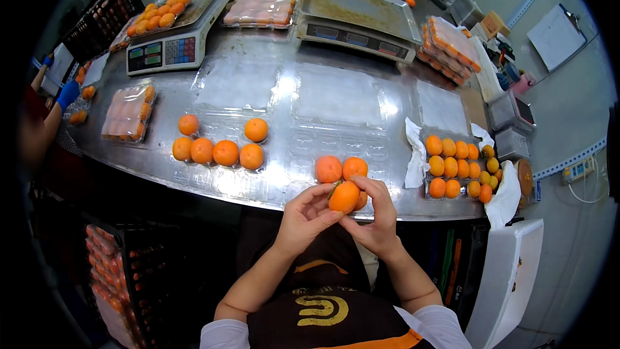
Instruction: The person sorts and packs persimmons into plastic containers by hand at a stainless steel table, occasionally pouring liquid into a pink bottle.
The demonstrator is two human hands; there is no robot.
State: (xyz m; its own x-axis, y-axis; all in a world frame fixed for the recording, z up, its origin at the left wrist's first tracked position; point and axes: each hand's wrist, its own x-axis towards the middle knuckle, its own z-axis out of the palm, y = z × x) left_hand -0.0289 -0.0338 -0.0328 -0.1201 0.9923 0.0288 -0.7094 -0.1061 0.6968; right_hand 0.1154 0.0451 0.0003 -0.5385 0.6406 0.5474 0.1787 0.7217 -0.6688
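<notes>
in the head view, taking the clock from the held fruit: the left hand and the right hand hold one orange fruit between them, near the table's front edge. the left hand curls around it from 9 o'clock, thumb low; the right hand closes on it from 3 o'clock, fingers bent. a green leafy end shows at the fruit's 10 o'clock.

another fruit peeks out at 3 o'clock, partly hidden; i cannot tell whether a hand touches it. just beyond, toward 11 and 12 o'clock, two more fruits sit in a clear tray, its white-lined lid spread open at 12. toward 10 o'clock a second clear tray bears six fruits.

a scale stands at 12 o'clock on the steel table, another scale at 10. wrapped packs are stacked at 1 o'clock. between 2 and 3, rows of fruit lie beside crumpled white paper. a co-worker's blue-gloved hand shows between 9 and 10.
</notes>
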